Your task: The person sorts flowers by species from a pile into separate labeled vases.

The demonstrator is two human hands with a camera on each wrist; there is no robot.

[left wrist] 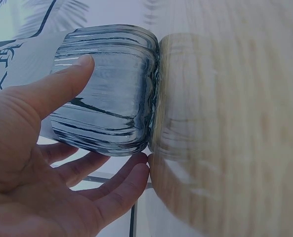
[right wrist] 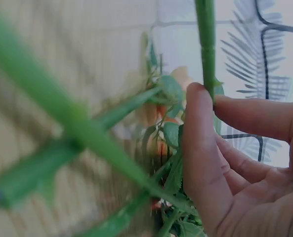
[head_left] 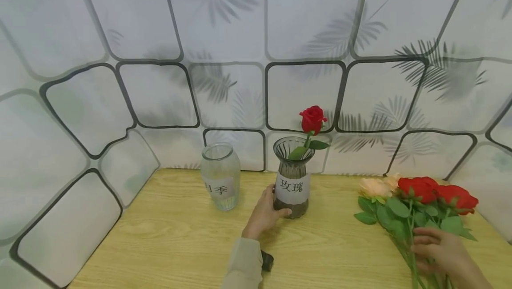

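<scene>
A smoky ribbed glass vase with a white paper label stands on the table, and a single red rose leans to the right out of its mouth. My left hand holds the vase low down, thumb across the front and fingers round the far side, as the left wrist view shows. At the right lies a bunch of red flowers and peach flowers with leafy green stems. There my right hand pinches one green stem between thumb and index finger; its bloom is outside the right wrist view.
A clear glass vase with a white label stands left of the smoky one. The wooden table ends at a wall covering with leaf and frame patterns behind and at the sides. Other stems cross loosely beside my right hand.
</scene>
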